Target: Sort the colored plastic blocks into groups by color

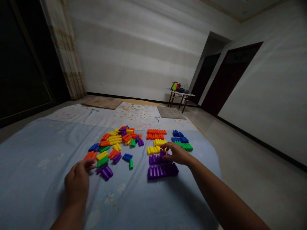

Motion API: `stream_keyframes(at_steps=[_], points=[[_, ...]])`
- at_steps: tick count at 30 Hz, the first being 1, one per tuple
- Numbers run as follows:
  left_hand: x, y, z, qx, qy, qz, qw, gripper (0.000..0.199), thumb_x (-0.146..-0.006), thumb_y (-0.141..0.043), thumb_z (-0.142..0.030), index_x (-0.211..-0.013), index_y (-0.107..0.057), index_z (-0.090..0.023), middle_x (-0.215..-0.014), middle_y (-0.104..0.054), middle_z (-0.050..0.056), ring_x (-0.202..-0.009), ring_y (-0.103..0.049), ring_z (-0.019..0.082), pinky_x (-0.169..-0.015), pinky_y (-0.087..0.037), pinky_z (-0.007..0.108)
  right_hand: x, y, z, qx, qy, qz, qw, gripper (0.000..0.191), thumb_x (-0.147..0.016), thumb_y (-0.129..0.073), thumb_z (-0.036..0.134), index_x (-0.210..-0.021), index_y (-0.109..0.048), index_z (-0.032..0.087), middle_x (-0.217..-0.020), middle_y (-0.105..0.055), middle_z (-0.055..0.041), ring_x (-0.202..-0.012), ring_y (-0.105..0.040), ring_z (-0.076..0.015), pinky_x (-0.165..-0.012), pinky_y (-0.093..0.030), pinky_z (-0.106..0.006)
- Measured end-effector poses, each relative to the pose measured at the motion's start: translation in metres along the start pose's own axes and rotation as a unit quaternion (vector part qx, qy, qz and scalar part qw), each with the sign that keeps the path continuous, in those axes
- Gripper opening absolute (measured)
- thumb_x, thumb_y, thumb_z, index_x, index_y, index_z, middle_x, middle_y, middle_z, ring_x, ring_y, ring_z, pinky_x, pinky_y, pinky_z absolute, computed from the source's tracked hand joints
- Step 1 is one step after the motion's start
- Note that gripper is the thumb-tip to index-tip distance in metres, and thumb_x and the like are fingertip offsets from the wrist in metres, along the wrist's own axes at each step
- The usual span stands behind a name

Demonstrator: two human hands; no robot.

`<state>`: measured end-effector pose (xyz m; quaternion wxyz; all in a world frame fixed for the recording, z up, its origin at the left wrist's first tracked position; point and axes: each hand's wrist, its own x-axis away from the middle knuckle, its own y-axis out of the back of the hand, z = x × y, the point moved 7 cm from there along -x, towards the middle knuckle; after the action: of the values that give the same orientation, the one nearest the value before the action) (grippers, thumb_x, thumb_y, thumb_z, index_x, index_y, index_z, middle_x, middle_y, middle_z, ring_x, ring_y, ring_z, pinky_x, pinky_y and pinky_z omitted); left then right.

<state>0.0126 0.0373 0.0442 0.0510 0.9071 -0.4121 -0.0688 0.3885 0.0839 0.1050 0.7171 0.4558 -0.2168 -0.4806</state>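
My right hand (178, 153) is over the rows on the right, thumb and fingers closed around a small purple bullet-shaped plastic piece (162, 152) that stands above a purple row (154, 159). A longer purple row (163, 171) lies nearer to me. Just beyond are yellow rows (153, 149), partly behind my fingers. My left hand (78, 177) rests beside the left edge of a mixed pile, its fingers loosely bent and apart with nothing visible in them. Closest to it are orange pieces (90, 155), a green piece (103, 162) and purple pieces (106, 172).
Orange rows (156, 131), blue rows (179, 139) and a green row (186, 146) lie farther back on the light blue sheet (134, 198). A brown board (102, 103) and a grey mat (171, 112) lie at the far edge. A small table (181, 92) stands beyond.
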Motion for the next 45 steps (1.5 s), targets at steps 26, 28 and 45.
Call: stream_keyframes(at_steps=[26,28,45], points=[[-0.003,0.0,0.004,-0.009,-0.016,0.008,1.0,0.029,-0.075,-0.035,-0.031,-0.08,-0.061,-0.017,-0.078,-0.063,0.001,-0.071,-0.059,0.016,-0.063,-0.047,0.027,0.015,-0.035,0.06,0.04,0.072,0.12,0.989,0.042,-0.072,-0.065,0.037,-0.112,-0.059,0.024,-0.109,-0.058,-0.0062,-0.101,-0.052,-0.0216,-0.088,-0.04,-0.032],[-0.004,0.0,0.005,-0.009,-0.013,0.011,1.0,0.029,-0.076,-0.035,-0.031,-0.08,-0.06,-0.017,-0.078,-0.063,0.001,-0.072,-0.06,0.016,-0.063,-0.047,0.027,0.015,-0.035,0.06,0.042,0.064,0.12,0.99,0.042,-0.072,-0.065,0.038,-0.111,-0.059,0.024,-0.109,-0.059,-0.0066,-0.101,-0.053,-0.0218,-0.087,-0.04,-0.033],[-0.006,0.001,0.01,0.015,-0.005,0.0,1.0,0.032,-0.074,-0.035,-0.038,-0.077,-0.06,-0.019,-0.072,-0.062,0.001,-0.069,-0.059,0.016,-0.061,-0.047,0.027,-0.095,-0.045,0.038,0.142,0.003,0.053,0.989,0.036,-0.078,-0.057,0.022,-0.113,-0.06,0.019,-0.112,-0.062,-0.0096,-0.102,-0.056,-0.0203,-0.086,-0.042,-0.029]])
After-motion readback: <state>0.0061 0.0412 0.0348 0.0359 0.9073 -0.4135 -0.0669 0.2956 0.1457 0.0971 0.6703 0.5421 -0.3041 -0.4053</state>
